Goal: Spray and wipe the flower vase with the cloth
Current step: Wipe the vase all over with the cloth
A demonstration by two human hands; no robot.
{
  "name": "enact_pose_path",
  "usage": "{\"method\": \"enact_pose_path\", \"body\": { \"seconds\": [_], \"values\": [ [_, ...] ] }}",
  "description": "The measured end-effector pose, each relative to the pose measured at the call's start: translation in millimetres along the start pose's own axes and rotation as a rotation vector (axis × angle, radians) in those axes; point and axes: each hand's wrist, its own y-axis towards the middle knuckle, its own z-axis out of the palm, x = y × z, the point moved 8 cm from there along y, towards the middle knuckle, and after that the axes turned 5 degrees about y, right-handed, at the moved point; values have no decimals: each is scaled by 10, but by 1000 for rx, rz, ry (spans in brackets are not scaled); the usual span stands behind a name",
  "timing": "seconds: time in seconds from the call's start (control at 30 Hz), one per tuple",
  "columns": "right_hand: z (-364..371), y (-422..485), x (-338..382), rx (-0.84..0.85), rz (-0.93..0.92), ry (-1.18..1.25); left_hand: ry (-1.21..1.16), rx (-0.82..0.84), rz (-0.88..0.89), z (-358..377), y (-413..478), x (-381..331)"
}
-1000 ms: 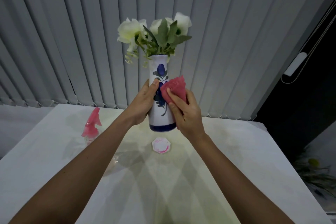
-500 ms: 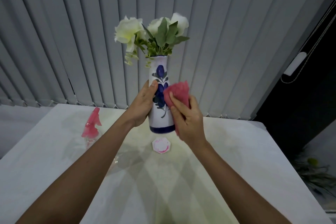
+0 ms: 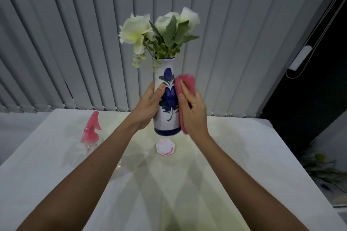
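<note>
Holding the vase off the table, left hand curls round it; right hand pinches the cloth against its side.

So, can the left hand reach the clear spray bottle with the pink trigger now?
Probably not yet: the left hand grips the white ceramic vase with blue flowers, held aloft. The path to the spray bottle looks free.

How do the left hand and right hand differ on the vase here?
The left hand grips the vase directly, thumb across its front; the right hand holds a pink cloth against it. The left hand sits on its left side, the right hand on its right. Both are at mid-height.
</note>
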Motion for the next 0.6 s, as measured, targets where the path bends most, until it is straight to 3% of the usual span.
{"method": "enact_pose_path", "body": {
  "seconds": [0.13,0.23,0.33,0.6],
  "values": [
    [-32,-526,-450,54,146,-16,9,-50,2,-117,44,-3],
    [42,-673,-600,146,307,164,-2,-57,-23,-112,55,-9],
    [148,-548,-471,230,282,249,-13,-42,-15,-43,56,-43],
    [26,-421,-373,-101,185,220,146,-63,-37,12,140,-185]
  ]
}}
